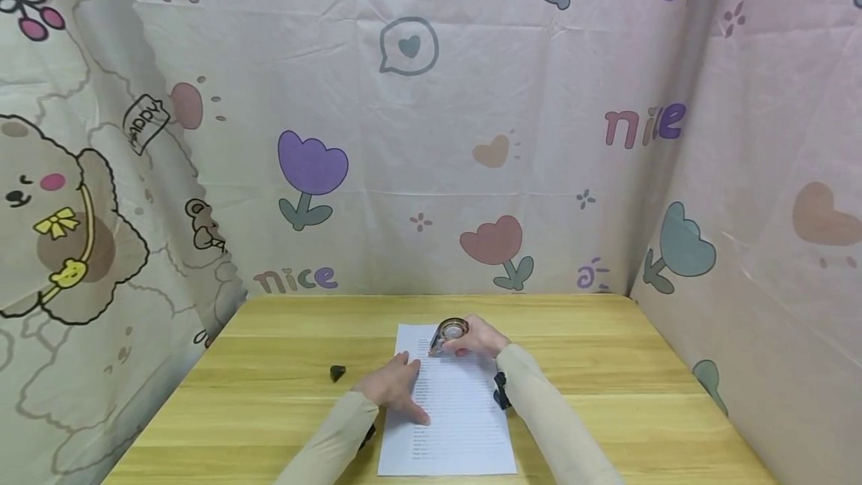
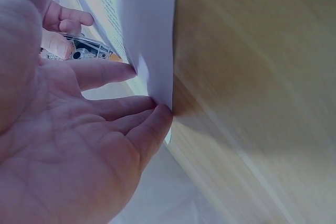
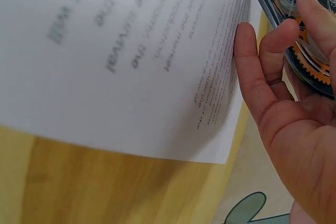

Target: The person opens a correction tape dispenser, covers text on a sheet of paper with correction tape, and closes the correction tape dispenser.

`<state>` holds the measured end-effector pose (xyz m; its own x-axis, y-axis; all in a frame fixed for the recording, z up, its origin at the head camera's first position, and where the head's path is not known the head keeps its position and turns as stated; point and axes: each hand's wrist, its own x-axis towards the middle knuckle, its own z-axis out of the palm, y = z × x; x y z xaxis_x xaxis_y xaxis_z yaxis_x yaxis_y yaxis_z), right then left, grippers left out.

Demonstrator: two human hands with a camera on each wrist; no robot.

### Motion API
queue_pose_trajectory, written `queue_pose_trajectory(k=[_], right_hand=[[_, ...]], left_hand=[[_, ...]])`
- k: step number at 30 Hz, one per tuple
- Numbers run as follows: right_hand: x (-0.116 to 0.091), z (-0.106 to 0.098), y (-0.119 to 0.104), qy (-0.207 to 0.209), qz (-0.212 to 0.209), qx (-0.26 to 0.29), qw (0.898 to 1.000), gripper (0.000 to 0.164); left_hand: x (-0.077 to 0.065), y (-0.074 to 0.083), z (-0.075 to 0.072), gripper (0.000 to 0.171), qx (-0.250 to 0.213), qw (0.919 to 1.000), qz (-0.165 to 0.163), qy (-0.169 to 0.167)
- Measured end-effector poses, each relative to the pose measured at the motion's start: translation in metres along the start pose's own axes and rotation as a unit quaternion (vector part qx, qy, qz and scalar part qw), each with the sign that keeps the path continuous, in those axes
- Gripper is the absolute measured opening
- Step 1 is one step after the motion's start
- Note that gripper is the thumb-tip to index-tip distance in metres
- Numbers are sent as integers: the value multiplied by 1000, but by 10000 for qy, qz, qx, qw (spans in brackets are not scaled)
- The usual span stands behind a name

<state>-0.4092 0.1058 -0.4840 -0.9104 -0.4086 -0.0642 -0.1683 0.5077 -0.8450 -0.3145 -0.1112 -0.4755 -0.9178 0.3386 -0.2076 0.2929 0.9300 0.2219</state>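
Observation:
A sheet of white paper (image 1: 465, 425) with printed lines lies on the wooden table. My right hand (image 1: 480, 337) grips a correction tape dispenser (image 1: 441, 335) with a see-through dark case. Its tip meets the upper part of the sheet, near the start of the printed lines. In the right wrist view, orange gear teeth show inside the dispenser (image 3: 312, 69), and the little finger rests by the print. My left hand (image 1: 390, 386) lies on the sheet's left edge, fingers extended and thumb spread toward me. The left wrist view shows its fingertips (image 2: 160, 114) pressing at the paper's edge.
A small dark piece (image 1: 337, 373) lies on the table (image 1: 283, 350) left of the sheet. Printed curtains (image 1: 404, 133) hang behind the table and along both sides. Black wrist gear (image 1: 501, 391) shows beside the right sleeve.

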Motion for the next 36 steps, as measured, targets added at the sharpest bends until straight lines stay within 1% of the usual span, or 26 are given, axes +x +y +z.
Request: queue_pose_trajectory(k=[6, 10, 16, 28, 36], right_hand=[[-1, -2, -1, 67, 165, -107, 9998, 23], [-2, -2, 0, 79, 196, -118, 9997, 23], [-1, -3, 2, 80, 127, 40, 9999, 22], [-5, -6, 2, 105, 174, -131, 9997, 22], [-6, -7, 5, 124, 156, -121, 9997, 21]], left_hand=[[-2, 1, -2, 111, -7, 10000, 25, 17], [-3, 1, -2, 111, -3, 10000, 2, 6], [-3, 1, -2, 110, 1, 10000, 31, 18], [-2, 1, -1, 111, 11, 10000, 25, 23], [-2, 1, 0, 111, -36, 10000, 21, 16]])
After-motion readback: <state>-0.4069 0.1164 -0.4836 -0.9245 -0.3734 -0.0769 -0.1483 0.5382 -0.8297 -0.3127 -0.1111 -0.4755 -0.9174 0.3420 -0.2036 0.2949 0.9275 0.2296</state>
